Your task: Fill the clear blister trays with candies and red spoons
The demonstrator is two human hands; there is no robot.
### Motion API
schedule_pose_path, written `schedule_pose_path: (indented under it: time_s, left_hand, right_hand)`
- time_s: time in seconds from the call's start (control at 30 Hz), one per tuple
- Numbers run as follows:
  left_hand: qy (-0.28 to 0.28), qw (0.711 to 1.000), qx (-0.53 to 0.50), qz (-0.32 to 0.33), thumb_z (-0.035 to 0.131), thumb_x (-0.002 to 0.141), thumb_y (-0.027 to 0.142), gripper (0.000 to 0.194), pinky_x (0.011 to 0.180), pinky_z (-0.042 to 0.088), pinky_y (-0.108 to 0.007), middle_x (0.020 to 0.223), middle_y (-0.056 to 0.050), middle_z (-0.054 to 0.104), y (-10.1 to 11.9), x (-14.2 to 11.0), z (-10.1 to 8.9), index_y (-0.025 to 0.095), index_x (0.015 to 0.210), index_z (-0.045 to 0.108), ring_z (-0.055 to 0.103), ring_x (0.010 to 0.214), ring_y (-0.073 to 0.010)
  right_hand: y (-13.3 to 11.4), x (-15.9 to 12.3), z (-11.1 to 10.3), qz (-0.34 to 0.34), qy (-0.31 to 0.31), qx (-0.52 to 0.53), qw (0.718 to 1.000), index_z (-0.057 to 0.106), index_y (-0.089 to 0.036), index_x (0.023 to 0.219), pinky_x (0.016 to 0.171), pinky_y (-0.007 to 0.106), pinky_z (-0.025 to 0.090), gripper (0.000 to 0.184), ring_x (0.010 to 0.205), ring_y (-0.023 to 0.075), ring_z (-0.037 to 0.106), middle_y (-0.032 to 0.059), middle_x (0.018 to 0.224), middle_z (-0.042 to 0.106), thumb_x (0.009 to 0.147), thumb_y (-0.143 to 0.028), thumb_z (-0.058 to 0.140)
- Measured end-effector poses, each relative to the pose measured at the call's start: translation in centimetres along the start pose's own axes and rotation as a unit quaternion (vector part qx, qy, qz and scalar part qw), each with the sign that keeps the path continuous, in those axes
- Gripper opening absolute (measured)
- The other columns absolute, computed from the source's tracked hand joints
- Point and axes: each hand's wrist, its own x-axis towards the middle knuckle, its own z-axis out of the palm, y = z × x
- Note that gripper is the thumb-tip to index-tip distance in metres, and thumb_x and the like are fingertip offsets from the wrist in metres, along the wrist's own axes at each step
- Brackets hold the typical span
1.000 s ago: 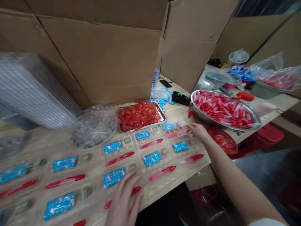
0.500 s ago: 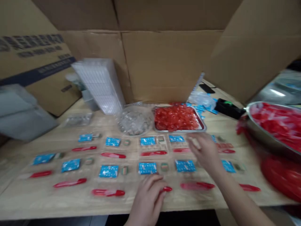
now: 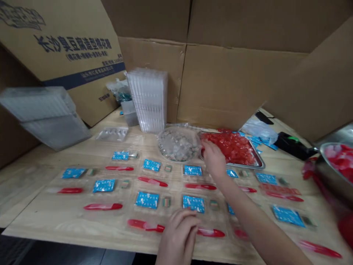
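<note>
Cardboard [image 3: 220, 81] behind; right forearm [image 3: 249, 213] partly hides packets [image 3: 232, 173]

At ten o'clock, the tan carton [image 3: 79, 63] carries dark characters [image 3: 72, 45] reading 长沙臭豆腐造型棉花糖; smaller lines beneath, and those on its blue band [image 3: 74, 78], are too blurred to read.

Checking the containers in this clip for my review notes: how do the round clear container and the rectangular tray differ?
The round container is circular and see-through; the tray is rectangular with a silvery rim. The round container holds whitish pieces; the tray holds red pieces. The right hand is over the tray's left end; no hand is over the round container. Both stand on the table.
</note>
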Motion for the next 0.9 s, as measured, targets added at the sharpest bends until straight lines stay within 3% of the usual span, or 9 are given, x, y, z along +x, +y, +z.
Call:
schedule_pose_path:
  time_s: [0.07, 0.17, 0.27, 0.37, 0.43, 0.53, 0.63, 0.77, 0.9]
  left_hand:
    - [0.008, 0.999, -0.022, -0.023, 0.047, 0.086, 0.008, 0.03, 0.091, 0.049, -0.036, 0.111, -0.008, 0.061, 0.4, 0.4, 0.1, 0.025, 0.108, 0.058, 0.056, 0.108, -0.0201]
    - [0.09, 0.986, -0.089, -0.104, 0.052, 0.086, 0.017, 0.044, 0.096, 0.045, -0.042, 0.13, -0.011, 0.05, 1.0, 1.3, 0.9, 0.027, 0.128, 0.045, 0.049, 0.12, -0.024]
    - [0.183, 0.945, -0.195, -0.185, 0.061, 0.082, 0.03, 0.07, 0.091, 0.049, -0.042, 0.137, -0.016, 0.04, 1.5, 2.3, 1.6, 0.028, 0.141, 0.021, 0.052, 0.117, -0.0259]
    - [0.231, 0.888, -0.266, -0.294, 0.059, 0.084, 0.036, 0.073, 0.06, 0.056, -0.029, 0.105, -0.01, 0.06, 1.5, 2.9, 1.4, 0.028, 0.142, 0.015, 0.067, 0.074, -0.0172]
    - [0.239, 0.878, -0.254, -0.327, 0.058, 0.084, 0.036, 0.072, 0.047, 0.051, -0.023, 0.092, -0.004, 0.061, 1.3, 2.7, 1.1, 0.029, 0.142, 0.017, 0.064, 0.059, -0.0136]
    - [0.195, 0.932, -0.135, -0.276, 0.057, 0.084, 0.032, 0.055, 0.064, 0.056, -0.029, 0.113, -0.011, 0.058, 0.7, 1.4, 1.1, 0.028, 0.135, 0.038, 0.064, 0.092, -0.0219]
    - [0.126, 0.968, 0.046, -0.21, 0.052, 0.086, 0.028, 0.04, 0.088, 0.05, -0.045, 0.137, -0.014, 0.041, 0.9, 0.2, 1.8, 0.026, 0.126, 0.052, 0.045, 0.124, -0.0313]
    - [0.11, 0.964, 0.202, -0.134, 0.053, 0.085, 0.02, 0.044, 0.099, 0.035, -0.059, 0.152, -0.012, 0.015, 1.9, -0.6, 2.0, 0.026, 0.128, 0.05, 0.029, 0.133, -0.0368]
    - [0.047, 0.987, 0.145, -0.057, 0.052, 0.085, 0.012, 0.033, 0.102, 0.037, -0.05, 0.133, -0.009, 0.049, 2.3, 0.0, 1.5, 0.027, 0.114, 0.06, 0.041, 0.126, -0.0282]
  right_hand:
    - [0.8, -0.2, -2.5, 0.096, 0.125, 0.049, 0.986, 0.061, -0.016, 0.107, 0.094, 0.041, 0.044, 0.031, 0.106, 0.0235, 0.057, 0.0125, 0.111, 0.064, 0.084, -0.011, 0.041]
    - [-0.1, -3.5, -7.0, 0.254, 0.249, 0.181, 0.917, 0.06, -0.018, 0.096, 0.078, 0.039, 0.051, 0.018, 0.085, 0.0215, 0.063, 0.0088, 0.091, 0.065, 0.085, -0.023, 0.047]
    - [-2.6, -9.3, -9.7, 0.333, 0.043, 0.438, 0.834, 0.057, -0.02, 0.092, 0.058, 0.032, 0.053, 0.016, 0.062, 0.0166, 0.062, 0.0028, 0.073, 0.062, 0.086, -0.033, 0.05]
    - [-2.6, -12.5, -9.8, 0.328, -0.17, 0.513, 0.775, 0.059, -0.019, 0.094, 0.049, 0.028, 0.051, 0.025, 0.053, 0.0142, 0.059, 0.0026, 0.071, 0.063, 0.085, -0.042, 0.051]
    - [-0.3, -11.8, -9.0, 0.291, -0.192, 0.442, 0.827, 0.061, -0.019, 0.093, 0.056, 0.03, 0.052, 0.025, 0.062, 0.0159, 0.061, 0.0047, 0.077, 0.065, 0.084, -0.04, 0.052]
    - [4.3, -8.0, -7.1, 0.199, -0.134, 0.227, 0.944, 0.062, -0.019, 0.092, 0.075, 0.035, 0.05, 0.015, 0.083, 0.019, 0.06, 0.0083, 0.094, 0.064, 0.084, -0.025, 0.051]
    - [6.9, -4.4, -5.0, 0.161, -0.156, 0.195, 0.955, 0.064, -0.018, 0.088, 0.086, 0.035, 0.043, 0.014, 0.09, 0.0199, 0.058, 0.008, 0.094, 0.062, 0.076, -0.013, 0.058]
    - [7.2, -3.0, -3.7, 0.173, -0.167, 0.225, 0.944, 0.063, -0.017, 0.078, 0.085, 0.033, 0.041, 0.011, 0.089, 0.0198, 0.058, 0.0066, 0.085, 0.062, 0.076, -0.009, 0.057]
    - [6.0, -4.4, -5.2, 0.218, -0.169, 0.278, 0.92, 0.062, -0.017, 0.087, 0.071, 0.03, 0.046, 0.013, 0.079, 0.0184, 0.06, 0.0074, 0.086, 0.065, 0.082, -0.026, 0.054]
